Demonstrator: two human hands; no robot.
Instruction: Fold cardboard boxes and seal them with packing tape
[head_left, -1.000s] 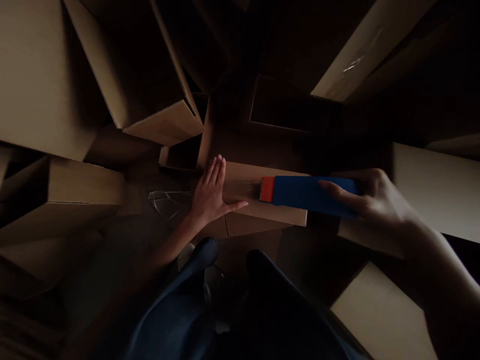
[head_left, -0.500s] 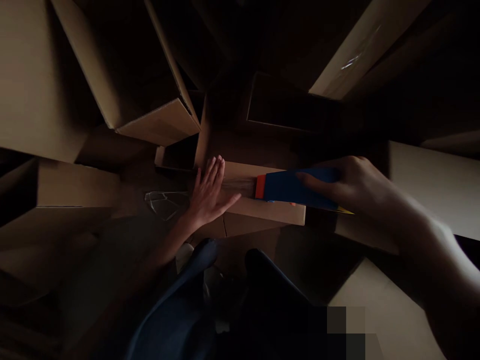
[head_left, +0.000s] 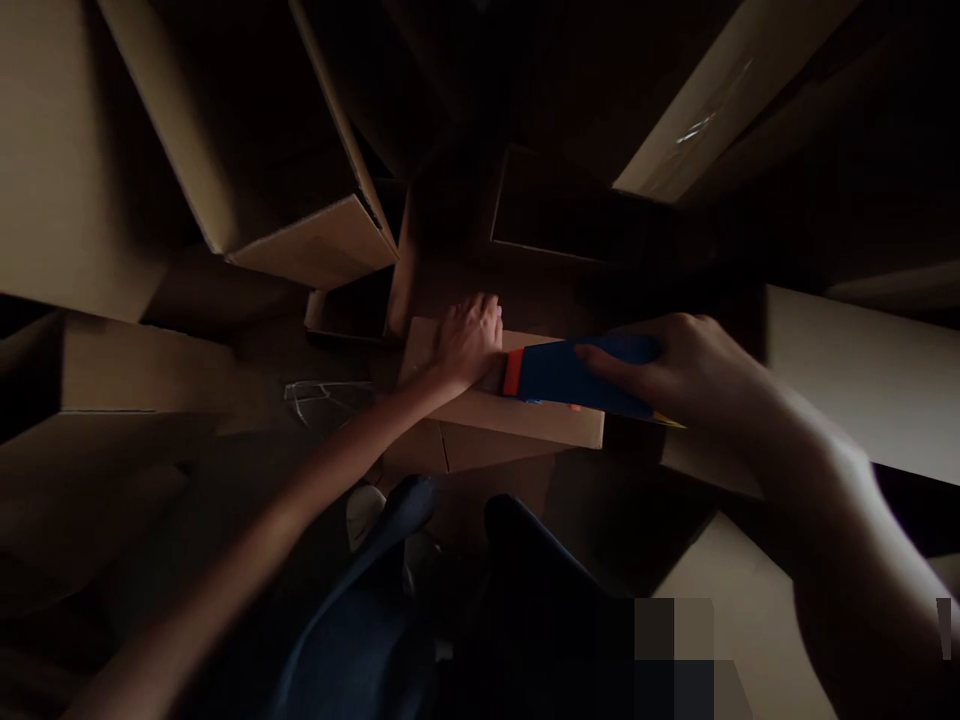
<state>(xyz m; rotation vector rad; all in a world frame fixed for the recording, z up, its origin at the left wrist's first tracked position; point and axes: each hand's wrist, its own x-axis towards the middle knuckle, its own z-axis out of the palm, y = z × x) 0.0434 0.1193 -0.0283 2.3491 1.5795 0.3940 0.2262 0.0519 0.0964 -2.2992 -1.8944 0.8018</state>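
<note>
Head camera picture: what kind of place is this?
Perhaps a packing or storage area: cardboard boxes crowd around, some open, and the right hand holds what looks like a blue tape dispenser over a smaller carton.

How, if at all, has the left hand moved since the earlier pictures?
Yes: judged against the cardboard box beneath it, the left hand has moved rightward along the top, toward the blue-and-orange tool.

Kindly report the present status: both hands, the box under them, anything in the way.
Left hand on small box. Right hand gripping blue-and-orange tool over box top. Left hand close ahead of orange end; larger cartons around.
</note>
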